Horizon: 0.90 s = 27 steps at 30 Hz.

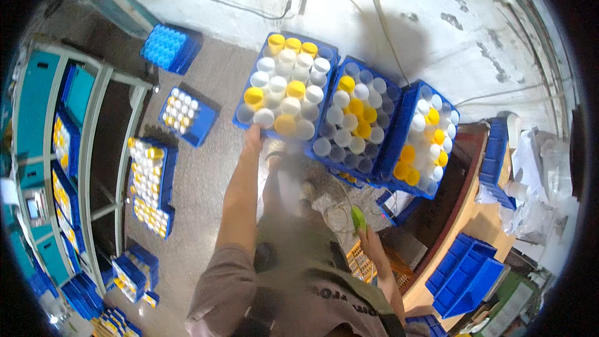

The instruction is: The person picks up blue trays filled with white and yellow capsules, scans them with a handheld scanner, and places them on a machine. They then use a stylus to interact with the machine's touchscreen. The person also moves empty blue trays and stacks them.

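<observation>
"What is standing at the left of the frame?"

"Grey-framed shelving (105, 97) is rising there, and several blue bins (203, 128) are sitting beside it on the brown floor (228, 68)."

"And the left hand (253, 138)?"

"Near the middle, it is touching the lower-left edge of a blue crate (335, 57). The crate's edge is partly hiding the fingers, so I cannot tell whether they are gripping it."

"How is that crate looking?"

"It is filling the upper middle, carrying rows of round, open-mouthed cups: mostly white cups (286, 57), with yellow cups (296, 90) lining its top row and dotting the others."

"Is any writing showing?"

"Dark letters are running across the clothing (299, 243) at lower middle, curving with the cloth."

"Farther right?"

"A second crate (343, 167) is standing just beside the first, also holding white and yellow cups. Below it, right of centre, the right hand (370, 242) is grasping a green tool (357, 218). A third crate (399, 137) is standing next along, and a wooden table (496, 228) is supporting blue trays (467, 271) at lower right."
</observation>
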Each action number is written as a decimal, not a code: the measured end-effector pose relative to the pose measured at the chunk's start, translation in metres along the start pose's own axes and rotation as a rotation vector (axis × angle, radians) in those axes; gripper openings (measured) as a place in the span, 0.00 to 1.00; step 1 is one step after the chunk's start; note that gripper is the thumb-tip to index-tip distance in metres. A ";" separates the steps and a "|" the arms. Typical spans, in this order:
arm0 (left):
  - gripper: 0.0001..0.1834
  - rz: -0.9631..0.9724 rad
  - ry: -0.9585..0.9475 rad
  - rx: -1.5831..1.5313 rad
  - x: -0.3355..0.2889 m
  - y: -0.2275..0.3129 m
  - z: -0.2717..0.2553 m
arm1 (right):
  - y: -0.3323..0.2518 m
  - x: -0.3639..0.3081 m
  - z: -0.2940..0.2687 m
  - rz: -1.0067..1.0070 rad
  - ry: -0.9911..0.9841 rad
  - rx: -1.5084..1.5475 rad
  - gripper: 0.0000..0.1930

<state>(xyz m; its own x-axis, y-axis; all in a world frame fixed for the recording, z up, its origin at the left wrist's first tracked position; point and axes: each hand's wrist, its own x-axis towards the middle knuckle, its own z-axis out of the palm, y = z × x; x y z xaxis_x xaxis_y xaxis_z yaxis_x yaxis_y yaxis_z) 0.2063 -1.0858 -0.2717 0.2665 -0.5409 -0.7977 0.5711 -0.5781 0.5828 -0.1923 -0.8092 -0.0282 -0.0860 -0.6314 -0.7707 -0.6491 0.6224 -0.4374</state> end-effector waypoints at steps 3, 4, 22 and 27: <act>0.20 0.158 0.203 0.229 -0.095 0.005 -0.013 | -0.066 -0.005 -0.009 -0.244 -0.011 0.010 0.23; 0.22 0.218 0.313 0.358 -0.128 0.006 -0.019 | -0.089 -0.010 -0.006 -0.367 -0.006 -0.056 0.22; 0.19 0.367 0.464 0.496 -0.351 -0.067 -0.307 | -0.146 -0.117 0.087 -0.594 0.307 -0.653 0.20; 0.15 0.440 0.283 0.396 -0.385 -0.081 -0.348 | -0.148 -0.133 0.081 -0.594 0.498 -0.636 0.20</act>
<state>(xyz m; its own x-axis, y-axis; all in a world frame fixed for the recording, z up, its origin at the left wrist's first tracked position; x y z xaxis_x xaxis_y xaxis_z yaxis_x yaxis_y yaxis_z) 0.3281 -0.6182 -0.0655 0.6352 -0.6277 -0.4501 0.0476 -0.5499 0.8339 -0.0233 -0.7798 0.1012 0.1710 -0.9718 -0.1622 -0.9606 -0.1278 -0.2470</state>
